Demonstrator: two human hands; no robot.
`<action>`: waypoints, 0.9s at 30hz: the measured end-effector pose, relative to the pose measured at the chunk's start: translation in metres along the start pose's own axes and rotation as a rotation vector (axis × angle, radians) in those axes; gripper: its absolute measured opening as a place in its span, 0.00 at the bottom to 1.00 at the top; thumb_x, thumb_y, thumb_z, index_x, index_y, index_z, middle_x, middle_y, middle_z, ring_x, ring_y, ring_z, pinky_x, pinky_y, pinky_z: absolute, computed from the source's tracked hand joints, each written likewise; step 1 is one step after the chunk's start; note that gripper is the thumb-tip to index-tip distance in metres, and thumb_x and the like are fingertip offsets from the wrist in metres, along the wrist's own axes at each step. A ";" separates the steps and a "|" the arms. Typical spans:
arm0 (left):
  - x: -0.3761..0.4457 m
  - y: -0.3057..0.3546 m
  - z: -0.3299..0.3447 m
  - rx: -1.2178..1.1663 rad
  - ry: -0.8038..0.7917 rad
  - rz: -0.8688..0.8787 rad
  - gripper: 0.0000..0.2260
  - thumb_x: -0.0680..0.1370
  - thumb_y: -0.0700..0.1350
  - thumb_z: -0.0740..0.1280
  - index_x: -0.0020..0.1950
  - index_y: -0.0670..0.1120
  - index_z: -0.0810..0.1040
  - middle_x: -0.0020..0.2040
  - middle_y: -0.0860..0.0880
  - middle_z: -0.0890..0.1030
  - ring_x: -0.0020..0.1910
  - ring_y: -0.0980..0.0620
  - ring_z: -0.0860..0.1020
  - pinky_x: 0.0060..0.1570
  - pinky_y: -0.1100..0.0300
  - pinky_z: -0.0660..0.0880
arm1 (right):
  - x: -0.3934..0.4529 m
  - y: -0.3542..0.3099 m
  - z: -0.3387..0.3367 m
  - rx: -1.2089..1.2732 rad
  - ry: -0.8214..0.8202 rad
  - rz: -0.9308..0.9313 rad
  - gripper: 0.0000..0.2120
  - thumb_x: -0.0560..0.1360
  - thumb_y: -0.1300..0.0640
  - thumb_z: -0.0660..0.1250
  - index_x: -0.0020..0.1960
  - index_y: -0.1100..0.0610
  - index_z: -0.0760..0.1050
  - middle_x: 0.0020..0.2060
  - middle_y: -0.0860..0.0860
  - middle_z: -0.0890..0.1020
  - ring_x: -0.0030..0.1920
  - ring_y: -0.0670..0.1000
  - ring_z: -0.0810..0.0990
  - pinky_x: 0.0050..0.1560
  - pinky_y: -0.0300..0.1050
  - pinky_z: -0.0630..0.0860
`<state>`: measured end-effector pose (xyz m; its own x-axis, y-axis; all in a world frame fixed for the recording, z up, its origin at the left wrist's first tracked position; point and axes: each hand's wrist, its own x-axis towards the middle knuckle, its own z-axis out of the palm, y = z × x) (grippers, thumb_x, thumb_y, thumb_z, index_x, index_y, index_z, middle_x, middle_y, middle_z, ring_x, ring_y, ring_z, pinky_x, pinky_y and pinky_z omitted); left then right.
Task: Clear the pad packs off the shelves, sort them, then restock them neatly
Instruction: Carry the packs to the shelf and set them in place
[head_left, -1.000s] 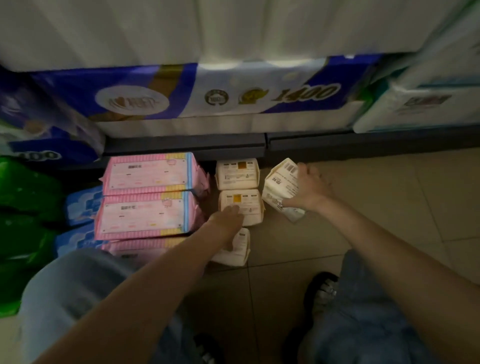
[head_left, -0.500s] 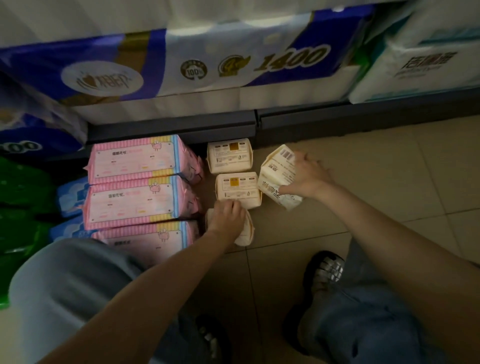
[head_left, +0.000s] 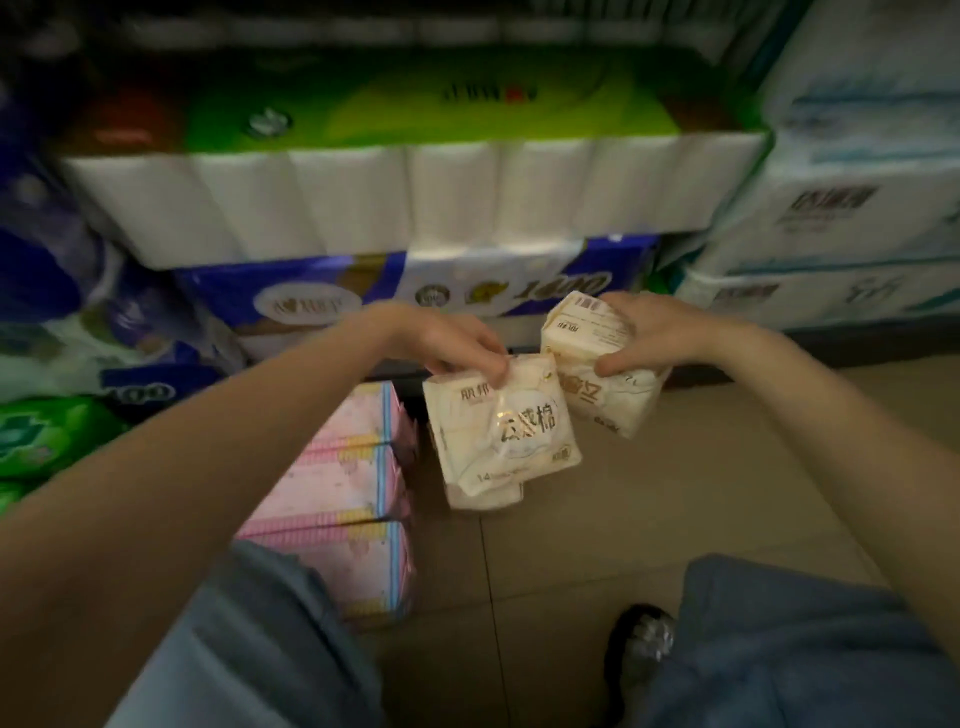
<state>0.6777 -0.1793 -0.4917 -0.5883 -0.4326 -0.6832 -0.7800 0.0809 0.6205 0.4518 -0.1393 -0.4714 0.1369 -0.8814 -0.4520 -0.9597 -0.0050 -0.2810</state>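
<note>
cream pad pack (head_left: 501, 431), glossy, gold lettering.

Bare floor tiles (head_left: 649, 493) open at your lower centre and right, pink packs (head_left: 343, 483) stacked just left of centre, stacked tissue bales (head_left: 395, 202) walling the top, white cartons (head_left: 841, 218) blocking upper right, your knees filling both bottom corners.

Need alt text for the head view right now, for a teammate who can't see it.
Each hand holds a cream pad pack above the tiled floor: the left hand pinches one by its top edge, the right hand grips another. Pink packs lie stacked lower left, below shelved tissue rolls.
</note>
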 end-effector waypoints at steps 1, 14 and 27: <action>-0.019 0.008 -0.015 0.025 0.022 0.005 0.17 0.73 0.48 0.69 0.61 0.50 0.73 0.54 0.53 0.79 0.54 0.55 0.77 0.55 0.60 0.74 | -0.010 -0.010 -0.020 0.007 0.018 -0.025 0.34 0.69 0.49 0.73 0.70 0.53 0.63 0.63 0.51 0.74 0.59 0.51 0.73 0.58 0.45 0.71; -0.292 0.121 -0.135 0.192 0.700 0.225 0.29 0.59 0.53 0.71 0.59 0.60 0.72 0.55 0.53 0.80 0.48 0.57 0.82 0.43 0.61 0.79 | -0.114 -0.129 -0.244 0.237 0.673 -0.484 0.34 0.63 0.49 0.73 0.66 0.42 0.65 0.58 0.47 0.71 0.54 0.49 0.74 0.44 0.35 0.71; -0.335 0.127 -0.195 0.096 1.323 0.431 0.24 0.71 0.45 0.72 0.62 0.58 0.67 0.53 0.57 0.73 0.48 0.56 0.78 0.37 0.63 0.76 | 0.023 -0.198 -0.307 -0.302 0.719 -0.451 0.29 0.77 0.57 0.65 0.75 0.48 0.59 0.72 0.51 0.66 0.69 0.54 0.67 0.63 0.43 0.65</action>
<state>0.8167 -0.1990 -0.1092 -0.1892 -0.8716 0.4522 -0.6343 0.4600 0.6213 0.5697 -0.3035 -0.1660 0.4273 -0.8477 0.3144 -0.8892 -0.4569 -0.0233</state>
